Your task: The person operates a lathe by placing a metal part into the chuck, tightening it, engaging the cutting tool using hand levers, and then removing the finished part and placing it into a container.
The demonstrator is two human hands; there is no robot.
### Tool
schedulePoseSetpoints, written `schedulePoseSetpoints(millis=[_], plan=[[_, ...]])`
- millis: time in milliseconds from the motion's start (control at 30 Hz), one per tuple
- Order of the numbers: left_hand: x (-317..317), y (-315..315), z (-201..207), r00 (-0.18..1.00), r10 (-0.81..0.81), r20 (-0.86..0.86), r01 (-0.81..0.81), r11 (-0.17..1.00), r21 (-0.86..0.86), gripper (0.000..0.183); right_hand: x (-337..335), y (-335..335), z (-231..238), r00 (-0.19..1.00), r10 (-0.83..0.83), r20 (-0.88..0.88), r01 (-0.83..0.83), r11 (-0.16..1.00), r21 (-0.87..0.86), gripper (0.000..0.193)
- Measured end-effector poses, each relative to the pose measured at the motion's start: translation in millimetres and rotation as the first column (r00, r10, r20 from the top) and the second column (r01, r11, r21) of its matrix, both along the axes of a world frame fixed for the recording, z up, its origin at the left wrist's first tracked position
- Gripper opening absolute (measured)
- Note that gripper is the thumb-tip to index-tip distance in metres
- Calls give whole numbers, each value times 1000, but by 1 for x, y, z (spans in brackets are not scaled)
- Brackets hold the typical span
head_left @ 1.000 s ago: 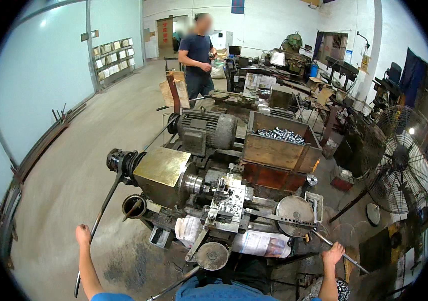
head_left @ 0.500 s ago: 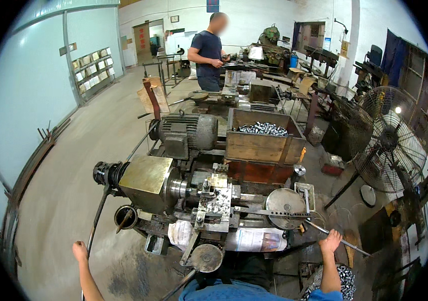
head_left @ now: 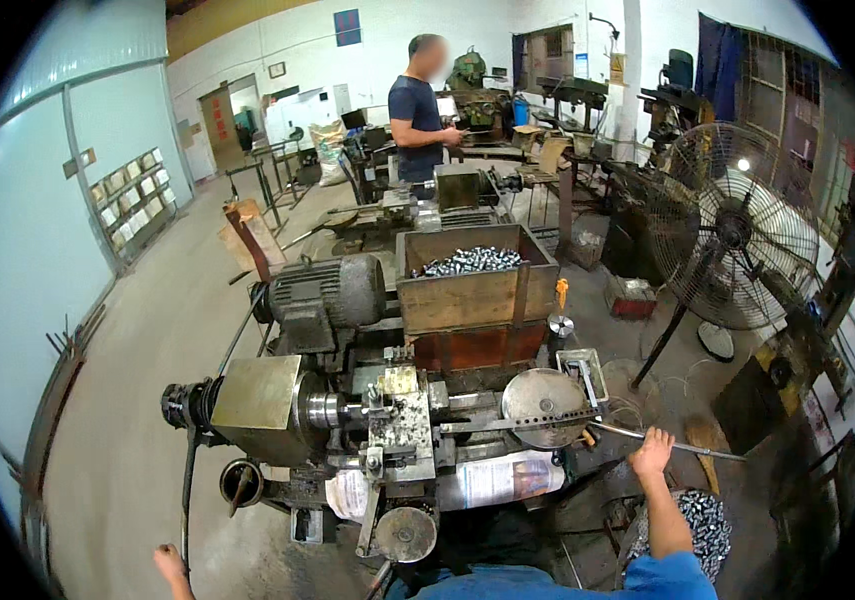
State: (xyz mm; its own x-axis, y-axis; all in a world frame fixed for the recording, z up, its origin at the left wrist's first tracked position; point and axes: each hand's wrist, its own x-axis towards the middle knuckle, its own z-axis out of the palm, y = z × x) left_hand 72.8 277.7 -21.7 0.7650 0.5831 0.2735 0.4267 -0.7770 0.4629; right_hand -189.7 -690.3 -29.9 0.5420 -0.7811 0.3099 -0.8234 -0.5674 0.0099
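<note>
Your left hand (head_left: 169,562): curled beside the dark lever (head_left: 187,495); grip cannot be told.
Your right hand (head_left: 652,453): closed around the steel bar (head_left: 692,447).
Lathe (head_left: 402,425): ahead, between your hands.
Wooden box (head_left: 457,302): behind the lathe, holding metal pieces (head_left: 469,261).

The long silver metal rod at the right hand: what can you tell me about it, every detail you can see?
The long, slender, silver-grey metal rod looks straight and smooth, with a slight shine. In the picture it slopes gently downward to the right, starting near the lower right edge of the flat, round, grey metal disc. The person's bare right hand grips it partway along, covering that stretch. Its outer end shows no visible knob. How its inner end is fastened is too small to tell.
</note>
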Motion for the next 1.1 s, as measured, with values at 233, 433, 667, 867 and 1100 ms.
schedulePoseSetpoints(millis=[233, 433, 667, 867, 1100], plan=[[13, 29, -23, 987, -144, 67, 150, 985, -82, 27, 3, -2, 2, 999, -21, -35, 24, 997, 75, 54], [47, 51, -30, 978, -113, 176, 195, 796, -573, 35, 10, -1, 6, 984, -57, -171, 85, 984, 158, 62], [48, 45, -26, 986, -168, 15, 146, 803, -577, 37, 8, 0, 0, 999, -28, -42, 30, 998, 61, 53], [22, -25, 8, 921, -388, -39, 338, 845, -414, 43, 2, -14, -1, 969, -124, -214, 142, 987, 69, 62], [34, 42, -21, 924, -382, 10, 382, 924, 11, 38, 2, -34, 49, 839, 193, -509, -75, 967, 242, 54]])
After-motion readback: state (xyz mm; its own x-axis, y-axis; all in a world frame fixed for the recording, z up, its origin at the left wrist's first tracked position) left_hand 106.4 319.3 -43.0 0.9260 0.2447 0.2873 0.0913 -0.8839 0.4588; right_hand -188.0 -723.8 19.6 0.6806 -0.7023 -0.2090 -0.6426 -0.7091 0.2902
